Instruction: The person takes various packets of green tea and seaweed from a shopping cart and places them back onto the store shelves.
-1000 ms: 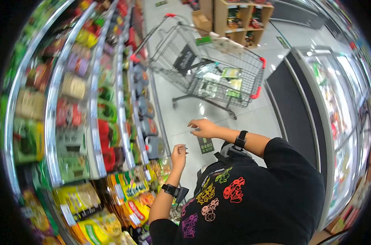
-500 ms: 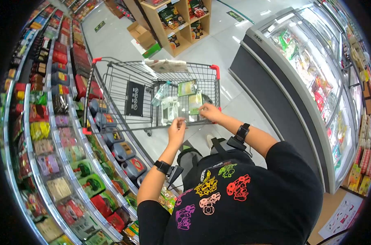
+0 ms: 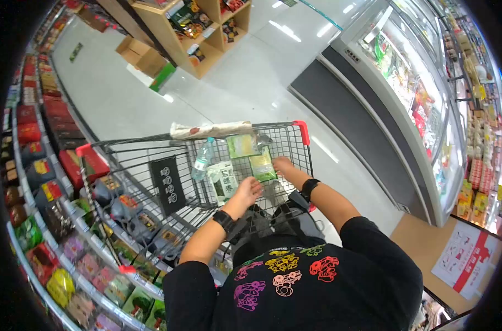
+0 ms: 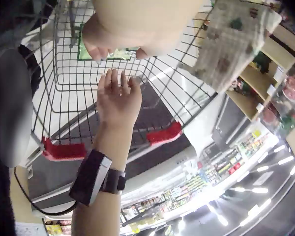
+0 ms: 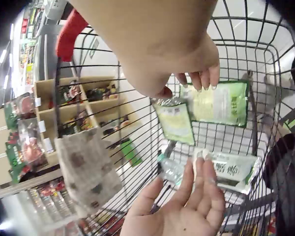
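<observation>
A wire shopping cart [image 3: 124, 144] with red corner caps stands before me. Inside lie a clear water bottle [image 3: 203, 160], a white packet with dark lettering [image 3: 222, 182] and two green-and-yellow packets, one farther back [image 3: 241, 145] and one nearer [image 3: 262, 165]. My right hand [image 3: 284, 165] reaches over the basket beside the nearer green packet; in the right wrist view its fingertips [image 5: 199, 84] overlap that packet's edge. My left hand [image 3: 247, 194] hovers near the white packet, fingers relaxed and spread in the right wrist view, palm up and holding nothing.
A patterned cloth [image 3: 209, 130] hangs over the cart's far rim. Shelves of packaged food [image 3: 68, 248] run along the left, with large jugs [image 3: 124, 207] low down. A freezer case [image 3: 356, 127] lines the right. Beyond stand a wooden shelf unit [image 3: 206, 49] and a cardboard box [image 3: 140, 57].
The cart has come closer, and both hands, earlier raised over the floor in front of me, are now over its basket. My view has turned from the left shelf towards the cart.
</observation>
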Motion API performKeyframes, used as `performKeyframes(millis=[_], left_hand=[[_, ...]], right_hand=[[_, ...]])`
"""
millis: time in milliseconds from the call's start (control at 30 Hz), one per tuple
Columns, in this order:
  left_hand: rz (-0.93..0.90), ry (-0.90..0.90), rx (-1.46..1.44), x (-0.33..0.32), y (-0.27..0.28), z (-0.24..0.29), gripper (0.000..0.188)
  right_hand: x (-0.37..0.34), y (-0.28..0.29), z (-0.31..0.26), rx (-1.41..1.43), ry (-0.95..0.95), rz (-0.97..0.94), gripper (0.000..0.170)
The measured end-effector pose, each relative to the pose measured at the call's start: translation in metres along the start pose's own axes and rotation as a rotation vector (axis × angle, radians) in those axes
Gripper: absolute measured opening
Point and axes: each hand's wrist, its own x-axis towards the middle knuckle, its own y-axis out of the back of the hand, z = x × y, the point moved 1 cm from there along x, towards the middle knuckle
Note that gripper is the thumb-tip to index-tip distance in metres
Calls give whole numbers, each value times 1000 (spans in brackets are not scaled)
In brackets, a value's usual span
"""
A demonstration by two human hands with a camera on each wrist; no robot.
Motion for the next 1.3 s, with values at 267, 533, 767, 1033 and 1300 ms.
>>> performKeyframes(millis=[267,533,767,1033,1300], left_hand=[[200,149,-45,93,27,12,35],[134,122,210,147,38,-18,64],[187,175,287,148,61,-50,45],[23,24,705,65,69,-17,24],[-141,-398,645,-112,23,-56,8]], right_hand=[[66,-5,55,-308,-95,314,51],[79,-26,71,-616,-25,344,62],[30,-17,46,-862,48,158,51],[4,-18,72,-4,-198,-128,29],[-147,34,28,330,-247,-778,28]])
